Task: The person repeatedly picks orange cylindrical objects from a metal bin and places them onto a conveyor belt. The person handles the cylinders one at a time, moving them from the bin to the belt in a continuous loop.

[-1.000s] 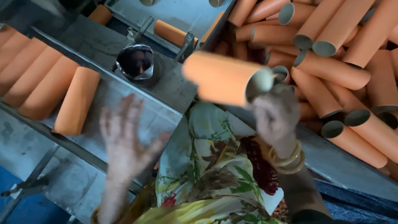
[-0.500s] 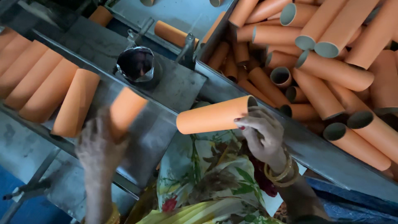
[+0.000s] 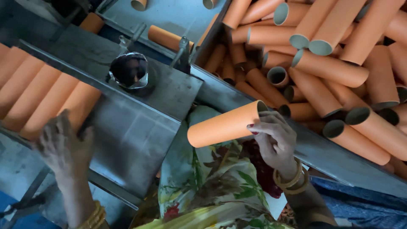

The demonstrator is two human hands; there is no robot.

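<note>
Head view: the right hand (image 3: 275,140) grips an orange cardboard tube (image 3: 224,125) by its open end, held level just beside the bin of orange tubes (image 3: 330,68). The left hand (image 3: 63,144), fingers spread wide, presses on the nearest tube in the row (image 3: 78,106) on the grey metal desk (image 3: 140,123).

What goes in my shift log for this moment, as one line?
left hand: on orange tube row | right hand: holding orange tube
</note>
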